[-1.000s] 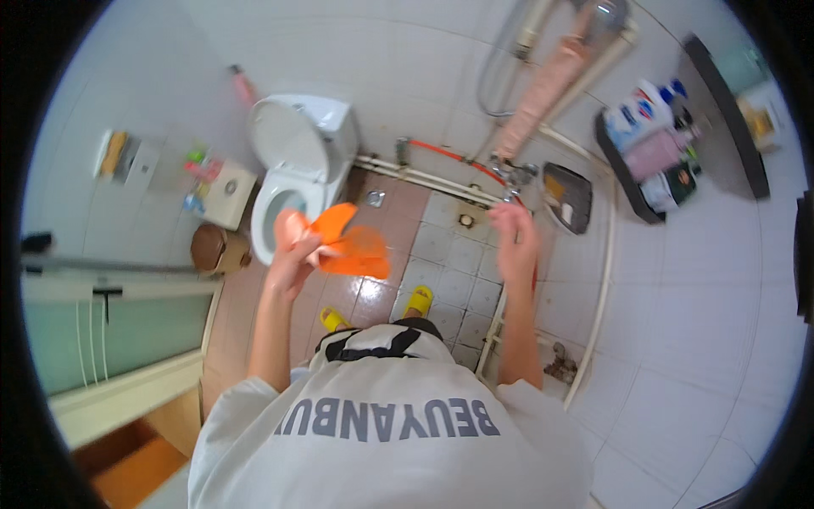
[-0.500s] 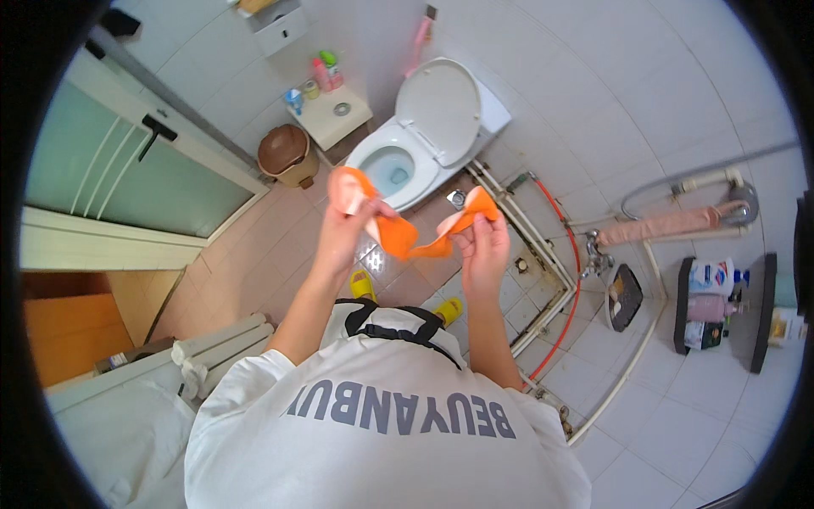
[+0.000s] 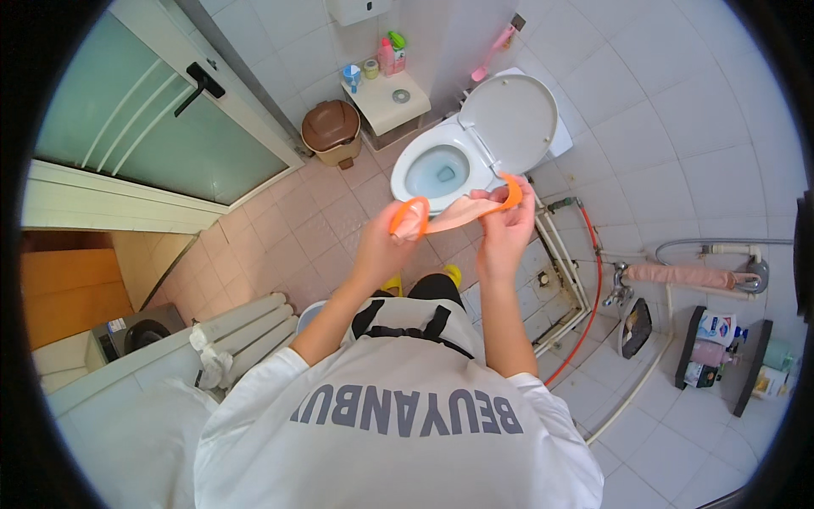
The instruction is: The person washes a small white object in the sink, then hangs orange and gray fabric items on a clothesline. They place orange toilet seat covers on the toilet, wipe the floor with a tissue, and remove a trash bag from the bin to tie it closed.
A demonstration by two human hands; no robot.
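Note:
A soft, floppy strip [image 3: 459, 214], orange on one face and pale peach on the other, stretches between my hands in front of my chest. My left hand [image 3: 381, 243] is closed on one end, which curls into an orange-edged loop above the fingers. At the other end, my right hand [image 3: 507, 229] pinches the strip, and an orange flap bends up over the fingers. Beyond the hands stands the white toilet [image 3: 401, 174] with its lid [image 3: 517, 119] raised and water in the bowl. Neither hand touches it.
A brown lidded bin [image 3: 331, 127] and a small white stand [image 3: 386, 106] with bottles are left of the toilet. White pipes and a red hose [image 3: 593, 246] run along the right wall, near shelves of bottles [image 3: 712, 339]. A frosted-glass door [image 3: 161, 110] is at the left.
The strip has turned from mostly orange to mostly peach facing me and hangs less low between my hands. Both hands shifted right in the picture. The whole view has shifted, with the toilet further right.

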